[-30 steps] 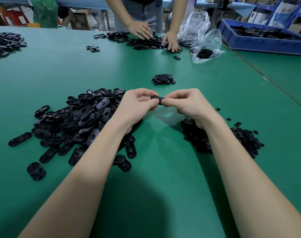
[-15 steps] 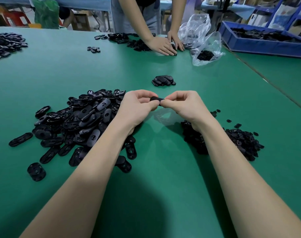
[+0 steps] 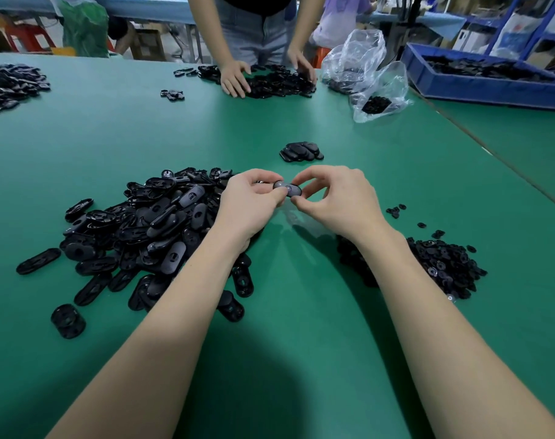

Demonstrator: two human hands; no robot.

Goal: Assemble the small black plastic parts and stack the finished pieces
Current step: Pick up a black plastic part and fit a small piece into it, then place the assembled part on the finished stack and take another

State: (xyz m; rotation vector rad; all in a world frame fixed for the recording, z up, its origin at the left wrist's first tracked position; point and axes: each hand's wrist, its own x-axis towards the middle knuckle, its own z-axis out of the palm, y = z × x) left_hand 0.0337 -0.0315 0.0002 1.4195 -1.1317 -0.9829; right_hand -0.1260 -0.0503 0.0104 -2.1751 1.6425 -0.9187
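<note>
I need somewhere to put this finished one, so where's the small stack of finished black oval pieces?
Head view: the small stack of finished black oval plastic pieces sits on the green table, just beyond both hands.

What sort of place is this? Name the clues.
Probably a factory assembly room: heaps of black parts on a green worktable, a blue crate of more, another worker sorting opposite.

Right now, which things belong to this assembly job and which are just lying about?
In use: oval black piece, left hand, right hand, pile of oval shells, pile of small inserts, finished stack.
Lying about: plastic bags, blue bin.
</note>
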